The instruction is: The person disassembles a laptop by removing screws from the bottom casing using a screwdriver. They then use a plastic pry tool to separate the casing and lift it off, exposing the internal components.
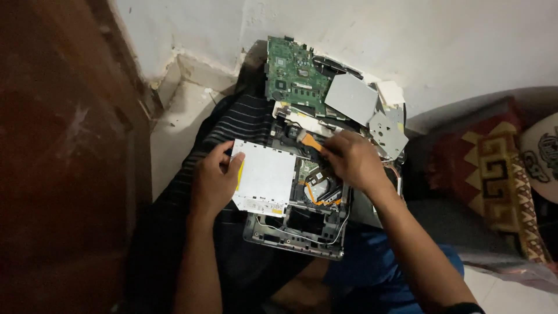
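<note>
- Wooden door (64, 157): a dark red-brown panel is filling the left side of the view, standing beside the white wall (453, 40) that is rising behind the work.
- Floor (180, 122): pale tiles are showing between door and wall, running under a dark striped cloth (232, 119).
- Patterned cushion (494, 168): red with a cream and gold geometric design, it is lying at the right edge, well apart from the hands.
- Opened laptop chassis (296, 229): the grey base is resting on the person's lap, its cover off and its inner cables and an orange ribbon cable (314, 195) showing.
- Green circuit board (293, 75): it is leaning against the wall at the top of a pile of removed parts, just behind the chassis.
- Silver drive unit (264, 177): this flat rectangular metal box is lying on the left half of the chassis; a narrow white label strip with a yellow patch is running along its near edge.
- Grey metal plates (351, 99): one square plate and one perforated plate are lying to the right of the circuit board.
- Left hand (214, 183): it is grasping the drive unit by its left edge, thumb over the top face.
- Right hand (351, 160): its fingers are pinched on an orange-handled tool (311, 141), whose tip is pointing into the chassis just beyond the drive unit.
</note>
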